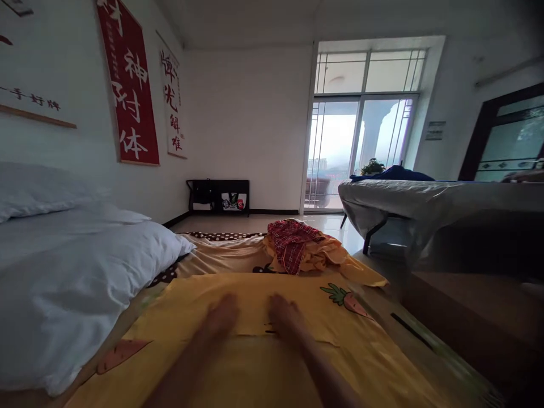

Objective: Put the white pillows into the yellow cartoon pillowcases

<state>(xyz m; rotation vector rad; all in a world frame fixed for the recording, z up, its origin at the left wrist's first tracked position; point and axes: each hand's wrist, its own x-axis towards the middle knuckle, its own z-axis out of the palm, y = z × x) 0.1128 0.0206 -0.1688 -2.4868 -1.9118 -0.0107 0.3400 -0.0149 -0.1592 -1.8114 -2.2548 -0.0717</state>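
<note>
Showing only as a blur, the fingers of the person's left hand (223, 314) and right hand (284, 317) lie over a yellow cloth (191, 292); whether they are spread, pressed together or pinching fabric cannot be told. The cloth lies flat before the person, a layer's edge crossing near the hands, carrot prints toward both sides. Just beyond, a bunched yellow cloth (329, 255) bears a red checked piece (293, 243) on a tan blanket (225, 249). White pillows (106, 277) lie left; a plastic-covered table (382, 195) stands right. Farther back are a low black shelf (219, 183), glass doors (334, 136) and a red wall scroll (131, 90).
</note>
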